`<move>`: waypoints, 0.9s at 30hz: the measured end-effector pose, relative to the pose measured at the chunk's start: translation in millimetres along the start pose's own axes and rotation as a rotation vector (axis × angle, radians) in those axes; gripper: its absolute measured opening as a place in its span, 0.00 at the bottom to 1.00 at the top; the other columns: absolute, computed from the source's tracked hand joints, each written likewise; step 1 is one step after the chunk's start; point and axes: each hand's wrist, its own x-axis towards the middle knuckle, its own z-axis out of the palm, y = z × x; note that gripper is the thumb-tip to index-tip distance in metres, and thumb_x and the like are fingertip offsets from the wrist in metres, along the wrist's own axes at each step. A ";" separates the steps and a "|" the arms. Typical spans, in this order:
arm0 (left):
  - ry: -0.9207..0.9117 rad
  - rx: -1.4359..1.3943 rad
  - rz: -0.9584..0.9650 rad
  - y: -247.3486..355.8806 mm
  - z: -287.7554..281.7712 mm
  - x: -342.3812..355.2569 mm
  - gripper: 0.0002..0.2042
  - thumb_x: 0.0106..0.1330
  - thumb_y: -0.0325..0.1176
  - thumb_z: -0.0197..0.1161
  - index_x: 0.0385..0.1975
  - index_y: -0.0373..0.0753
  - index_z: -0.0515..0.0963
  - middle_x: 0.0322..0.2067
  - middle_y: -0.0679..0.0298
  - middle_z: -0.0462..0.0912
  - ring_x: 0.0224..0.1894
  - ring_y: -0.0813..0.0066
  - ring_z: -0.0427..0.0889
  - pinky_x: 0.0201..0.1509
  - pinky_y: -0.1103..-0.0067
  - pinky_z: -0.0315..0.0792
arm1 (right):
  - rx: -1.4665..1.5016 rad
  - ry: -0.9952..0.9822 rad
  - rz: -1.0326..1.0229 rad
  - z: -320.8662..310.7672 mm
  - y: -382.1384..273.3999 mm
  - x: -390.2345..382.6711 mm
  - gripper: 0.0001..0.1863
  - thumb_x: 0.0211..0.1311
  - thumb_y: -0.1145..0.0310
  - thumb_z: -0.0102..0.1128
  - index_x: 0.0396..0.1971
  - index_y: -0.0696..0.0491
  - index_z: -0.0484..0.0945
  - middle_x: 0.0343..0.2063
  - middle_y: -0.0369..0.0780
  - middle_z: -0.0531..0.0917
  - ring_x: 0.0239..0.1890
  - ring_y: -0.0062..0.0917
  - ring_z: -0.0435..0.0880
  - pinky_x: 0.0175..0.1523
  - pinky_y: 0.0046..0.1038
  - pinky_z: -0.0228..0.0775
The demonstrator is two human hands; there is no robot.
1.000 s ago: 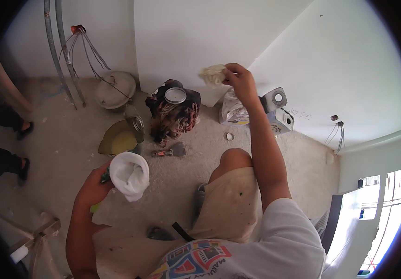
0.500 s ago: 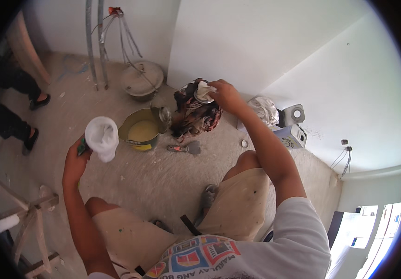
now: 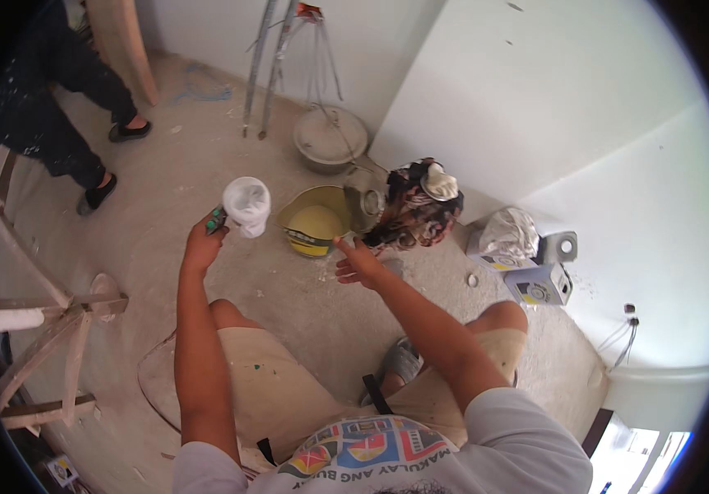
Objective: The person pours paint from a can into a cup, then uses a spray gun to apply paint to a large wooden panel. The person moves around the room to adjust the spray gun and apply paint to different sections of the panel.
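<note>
My left hand [image 3: 204, 243] grips the green handle of a white dipper-like cup [image 3: 247, 204], held above the floor with its whitish inside showing. To the right stands an open bucket [image 3: 321, 253] with pale yellow liquid [image 3: 316, 224] in it. Close to its near right rim is my right hand [image 3: 357, 263], fingers apart and nothing seen in them; whether it touches the bucket I cannot tell. A clear jar or can [image 3: 368, 206] leans at the bucket's right side. Beyond it, a white cloth [image 3: 441, 183] in a shallow round lid sits on a dark patterned cloth bundle [image 3: 424, 218].
A lidded basin [image 3: 330, 136] stands behind the bucket, near metal studs [image 3: 270, 74] and hanging wires. Rectangular tins [image 3: 539, 284] and a silvery wrapped bundle [image 3: 509, 233] line the right wall. At left are a wooden stand [image 3: 66, 309] and another person's legs [image 3: 66, 148].
My right hand has left the white cloth and come down toward the bucket, covering most of the putty knife's spot. The view has shifted left; the cup remains in my left hand.
</note>
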 end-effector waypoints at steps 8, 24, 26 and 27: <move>-0.023 0.003 -0.086 -10.8 -3.8 -9.2 0.15 0.67 0.29 0.59 0.53 0.38 0.80 0.37 0.63 0.85 0.34 0.74 0.80 0.41 0.75 0.75 | 0.478 0.111 -0.009 35.6 21.9 68.8 0.22 0.71 0.57 0.52 0.56 0.56 0.68 0.36 0.46 0.79 0.34 0.35 0.82 0.43 0.42 0.83; -0.103 0.277 0.020 -61.4 -37.5 5.0 0.27 0.60 0.26 0.65 0.63 0.44 0.77 0.36 0.57 0.86 0.32 0.69 0.81 0.41 0.73 0.75 | 0.115 0.034 -0.177 -29.8 -96.0 -68.0 0.15 0.70 0.71 0.47 0.50 0.65 0.72 0.33 0.49 0.81 0.27 0.35 0.84 0.31 0.39 0.85; -0.177 0.193 0.029 -42.2 -27.6 -2.7 0.27 0.61 0.26 0.65 0.64 0.43 0.77 0.36 0.58 0.85 0.32 0.71 0.80 0.41 0.74 0.75 | 0.060 0.067 -0.234 -40.1 -126.3 -101.7 0.16 0.71 0.71 0.48 0.50 0.66 0.72 0.34 0.49 0.82 0.27 0.34 0.84 0.30 0.38 0.85; -0.213 0.154 0.033 -29.1 -23.4 -8.2 0.26 0.62 0.26 0.64 0.64 0.43 0.77 0.36 0.59 0.85 0.32 0.72 0.79 0.41 0.74 0.75 | 0.038 0.089 -0.261 -42.8 -140.5 -116.6 0.16 0.71 0.70 0.48 0.50 0.67 0.73 0.35 0.50 0.82 0.26 0.34 0.84 0.29 0.37 0.85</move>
